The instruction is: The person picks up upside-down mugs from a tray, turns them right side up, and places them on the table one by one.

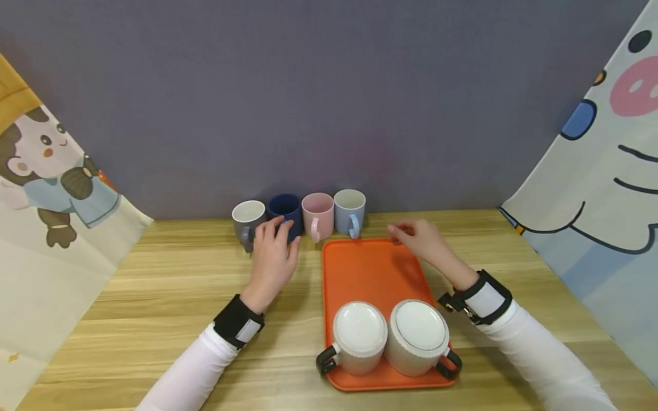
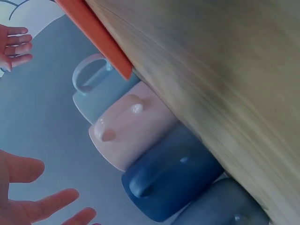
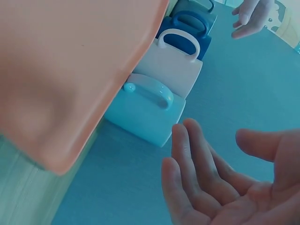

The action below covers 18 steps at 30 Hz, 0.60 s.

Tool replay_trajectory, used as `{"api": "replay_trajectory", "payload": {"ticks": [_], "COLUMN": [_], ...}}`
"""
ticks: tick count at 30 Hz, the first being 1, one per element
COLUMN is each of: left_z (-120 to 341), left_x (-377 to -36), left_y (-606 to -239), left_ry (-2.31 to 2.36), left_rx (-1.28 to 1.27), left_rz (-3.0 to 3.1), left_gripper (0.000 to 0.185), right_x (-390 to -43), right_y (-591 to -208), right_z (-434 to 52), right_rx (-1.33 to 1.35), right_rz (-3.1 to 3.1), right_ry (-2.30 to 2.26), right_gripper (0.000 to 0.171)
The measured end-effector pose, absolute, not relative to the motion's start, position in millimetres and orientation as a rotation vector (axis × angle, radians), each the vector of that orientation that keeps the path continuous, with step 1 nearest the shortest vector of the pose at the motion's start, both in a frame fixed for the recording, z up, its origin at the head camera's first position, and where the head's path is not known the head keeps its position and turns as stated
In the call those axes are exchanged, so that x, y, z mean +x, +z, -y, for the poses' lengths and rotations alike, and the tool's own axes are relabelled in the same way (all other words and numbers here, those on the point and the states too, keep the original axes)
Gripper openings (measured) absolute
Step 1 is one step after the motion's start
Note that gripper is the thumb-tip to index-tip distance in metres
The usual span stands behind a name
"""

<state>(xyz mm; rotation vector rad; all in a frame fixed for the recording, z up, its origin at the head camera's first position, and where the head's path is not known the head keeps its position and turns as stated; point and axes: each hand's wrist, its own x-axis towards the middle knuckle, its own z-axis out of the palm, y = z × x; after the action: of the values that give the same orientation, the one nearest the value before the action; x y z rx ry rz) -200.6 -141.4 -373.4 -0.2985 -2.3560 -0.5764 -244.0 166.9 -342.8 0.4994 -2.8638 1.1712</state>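
nearest me, one white mug and a second white mug sit bottom up on the orange tray, their black handles poking past its side edges. behind them the tray's far half offers open room, with a low rim to lift over, and the tabletop gives me space to swing in from the left. farther out, my left hand hangs in front of the row, fingers spread and holding nothing; my right hand hovers over the tray's far right corner, fingers parted from the thumb, nothing between them. last come the grey mug, navy mug, pink mug and pale blue mug, mouths up, packed side by side before the grey backdrop. i'd judge this a reach, just short of a grasp; the next move calls for closing on one mug without nudging its neighbour, as there's hardly any gap between them.
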Motion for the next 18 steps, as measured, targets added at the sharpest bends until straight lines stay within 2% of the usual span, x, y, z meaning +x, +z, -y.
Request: {"api": "replay_trajectory", "payload": {"ticks": [13, 18], "left_z": [124.0, 117.9], "left_x": [-206.7, -207.4], "left_y": [-379.9, -380.2], "left_ry": [-0.555, -0.543], "left_rx": [-0.355, -0.374], "left_rz": [2.316, 2.291], "left_gripper": [0.032, 0.03], "right_x": [-197.3, -182.6], "right_y": [-336.8, -335.6], "right_z": [-199.1, -207.0], "right_rx": [0.55, 0.534], "right_rz": [2.908, 2.93], "right_ry": [1.071, 1.043], "right_gripper": [0.033, 0.036]}}
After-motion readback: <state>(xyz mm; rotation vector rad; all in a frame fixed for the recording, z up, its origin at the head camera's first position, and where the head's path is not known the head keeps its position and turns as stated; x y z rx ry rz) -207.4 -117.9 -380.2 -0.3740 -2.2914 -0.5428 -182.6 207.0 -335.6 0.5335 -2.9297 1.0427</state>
